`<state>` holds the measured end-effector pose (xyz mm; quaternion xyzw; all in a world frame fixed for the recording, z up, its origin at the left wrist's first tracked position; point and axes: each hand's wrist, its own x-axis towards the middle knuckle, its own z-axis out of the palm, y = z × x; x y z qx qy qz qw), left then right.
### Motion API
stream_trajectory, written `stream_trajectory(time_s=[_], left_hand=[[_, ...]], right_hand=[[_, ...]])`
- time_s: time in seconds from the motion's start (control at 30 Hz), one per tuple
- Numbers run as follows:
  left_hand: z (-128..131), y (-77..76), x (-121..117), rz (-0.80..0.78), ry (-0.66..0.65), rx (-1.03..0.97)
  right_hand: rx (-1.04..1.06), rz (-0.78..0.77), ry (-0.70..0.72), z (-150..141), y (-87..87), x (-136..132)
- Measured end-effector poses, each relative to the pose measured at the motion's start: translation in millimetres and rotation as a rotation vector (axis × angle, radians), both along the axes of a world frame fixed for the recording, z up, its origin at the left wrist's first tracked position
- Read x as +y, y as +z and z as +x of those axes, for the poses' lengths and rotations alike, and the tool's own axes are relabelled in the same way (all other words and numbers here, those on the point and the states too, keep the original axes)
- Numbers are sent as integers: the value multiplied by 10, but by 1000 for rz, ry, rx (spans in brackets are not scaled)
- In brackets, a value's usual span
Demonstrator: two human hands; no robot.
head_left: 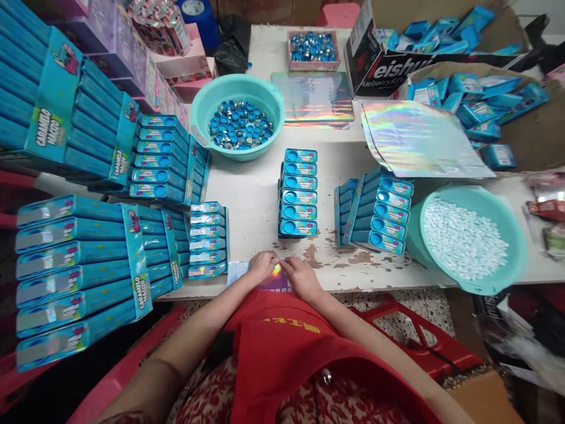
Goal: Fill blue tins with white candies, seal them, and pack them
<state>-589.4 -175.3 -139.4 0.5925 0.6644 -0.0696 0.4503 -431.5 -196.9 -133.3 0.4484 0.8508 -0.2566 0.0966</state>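
At the table's front edge, my left hand and my right hand meet with fingertips pinched together. Between them shows a shiny holographic sheet, silvery to purple, with a bright rainbow glint; its far end lies under my left forearm. My fingers cover the exact spot they grip. Just beyond my hands stands a stack of small blue candy boxes, each with a round recess on its end. Left of my hands, a bundle of similar boxes carries silvery strips on the ends.
Banded blue box bundles crowd the left side; another bundle stands at right. A teal basin holds blue-and-silver caps, and another holds small white pieces. Holographic sheets lie near open cartons of blue boxes.
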Motion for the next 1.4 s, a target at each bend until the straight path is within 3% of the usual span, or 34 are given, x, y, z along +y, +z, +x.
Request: stream_trajectory(time_s=[0.27,0.33,0.4,0.47,0.53,0.63,0.73,0.87,1.07,1.27,1.4], left_hand=[[2,-83,47,1,-22,-52],[4,-97,56,13,-30,-52],[-12,-29,57,46,-49,-44],[-50,156,39,133,-40,-128],[-91,436,-2,197,9,-404],[-115,876,-72,151,120,-811],[-107,1151,-56,104,249,-829],[-161,1284,146,203,296,-722],[-235,1323,516,457,145,-513],[-208,1218,608,464,207,-476],[-184,1048,627,432,260,-506]], right_hand=[[-10,36,-68,-31,-66,67],[-32,14,-48,-14,28,67],[-23,2,-40,28,229,45],[29,9,-87,84,516,16],[138,3,-190,136,835,9],[368,-46,-357,170,1229,84],[542,-78,-490,127,1404,240],[640,-66,-630,-5,1375,447],[602,2,-764,-137,1293,703],[493,83,-793,-202,1269,801],[399,215,-761,-202,1223,795]])
